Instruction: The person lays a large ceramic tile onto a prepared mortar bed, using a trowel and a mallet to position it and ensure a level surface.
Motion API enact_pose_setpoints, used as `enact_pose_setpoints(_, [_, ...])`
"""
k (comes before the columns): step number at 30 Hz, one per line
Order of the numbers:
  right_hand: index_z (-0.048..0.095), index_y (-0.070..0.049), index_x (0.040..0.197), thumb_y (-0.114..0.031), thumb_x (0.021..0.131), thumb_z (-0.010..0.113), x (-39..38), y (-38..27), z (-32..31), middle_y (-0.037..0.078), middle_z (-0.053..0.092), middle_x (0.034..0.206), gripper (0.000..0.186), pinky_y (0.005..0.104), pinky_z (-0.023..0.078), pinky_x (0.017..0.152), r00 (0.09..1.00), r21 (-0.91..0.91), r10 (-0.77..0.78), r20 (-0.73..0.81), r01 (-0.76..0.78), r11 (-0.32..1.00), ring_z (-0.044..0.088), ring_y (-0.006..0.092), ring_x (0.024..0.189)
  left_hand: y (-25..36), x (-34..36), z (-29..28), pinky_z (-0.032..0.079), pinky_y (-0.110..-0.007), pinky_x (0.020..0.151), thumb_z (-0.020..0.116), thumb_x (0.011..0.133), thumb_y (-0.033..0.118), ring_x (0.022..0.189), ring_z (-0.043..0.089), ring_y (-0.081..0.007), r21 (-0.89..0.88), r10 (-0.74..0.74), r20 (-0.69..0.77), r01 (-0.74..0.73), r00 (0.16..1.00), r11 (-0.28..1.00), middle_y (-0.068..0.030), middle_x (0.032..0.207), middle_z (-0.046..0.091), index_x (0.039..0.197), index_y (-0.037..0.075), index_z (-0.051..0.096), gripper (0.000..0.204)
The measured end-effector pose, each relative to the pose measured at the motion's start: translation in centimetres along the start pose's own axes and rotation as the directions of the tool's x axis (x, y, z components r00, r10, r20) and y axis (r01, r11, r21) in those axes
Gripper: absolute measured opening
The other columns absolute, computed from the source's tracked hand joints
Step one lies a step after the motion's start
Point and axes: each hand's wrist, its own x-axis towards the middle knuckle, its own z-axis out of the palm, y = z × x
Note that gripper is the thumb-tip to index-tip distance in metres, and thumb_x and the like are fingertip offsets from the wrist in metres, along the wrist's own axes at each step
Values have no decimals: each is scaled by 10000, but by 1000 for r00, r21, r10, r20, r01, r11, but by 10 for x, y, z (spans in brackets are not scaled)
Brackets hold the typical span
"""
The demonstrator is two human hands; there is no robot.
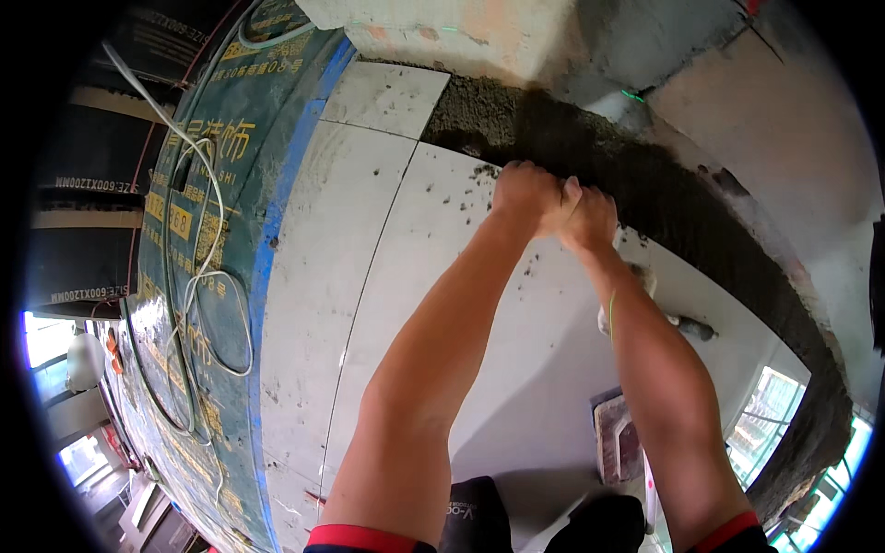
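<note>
A large white floor tile (516,369) spans the middle, its far edge bordering a strip of dark, wet-looking mortar (645,175). My left hand (527,198) is closed at that far edge, knuckles up, fingers curled over it. Pressed against it on the right, my right hand (588,217) also closes on the tile's edge; the fingertips of both are hidden. Dark mortar crumbs (475,189) lie scattered beside the left hand. Partly behind my right forearm are a pale-headed tool with a dark end (696,327) and a flat rectangular float (613,442).
Narrower laid tiles (318,230) run along the left. Blue tape (269,249) edges a green printed floor covering (221,83), where loose pale cables (217,198) lie. Dark cartons (92,157) are stacked at far left. A bare, stained wall (737,111) rises beyond the mortar.
</note>
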Motion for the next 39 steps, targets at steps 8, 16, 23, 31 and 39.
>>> enact_pose_setpoints(8, [637,-89,805,-270,890,411,18,1,-4,115,663,833,302,419,466,676,984,121,139,-111,-126,985,615,291,807,-7,18,-8,381,-442,875,350,891,433,838,562,-299,-44,93,-164,-101,982,994,-108,798,642,739,92,649,478])
enact_pose_setpoints(16, [625,-84,930,-224,894,528,15,-13,-6,78,608,893,174,394,469,797,906,293,-92,-413,228,929,584,287,882,-25,-37,-24,225,-531,1084,514,869,356,1230,417,-330,-90,69,-383,-111,921,990,-171,1253,513,1146,2,584,455])
enact_pose_setpoints(23, [631,-130,1003,-298,930,515,-15,-36,-6,76,565,1058,217,421,411,857,920,98,-105,-377,152,983,530,279,988,-141,-280,-36,83,-537,1127,564,867,420,1417,96,-387,96,-562,-216,590,799,802,-244,1512,150,1442,-50,174,839])
enact_pose_setpoints(31, [609,-179,1145,-251,931,514,-64,-70,1,56,470,1239,245,440,355,946,952,-127,-131,-275,99,987,450,261,1131,-192,-359,-102,125,-466,1138,548,891,433,1407,109,-406,38,-548,-20,548,836,835,-272,1500,158,1422,-81,189,822])
enact_pose_setpoints(39, [454,-22,1321,-172,923,496,-222,-160,-45,148,327,1430,427,550,230,1092,937,193,-289,-197,326,925,327,360,1316,-109,-593,-44,124,-486,1137,534,893,365,1388,132,-453,14,-806,-102,811,584,585,-317,1469,192,1392,-119,226,761])
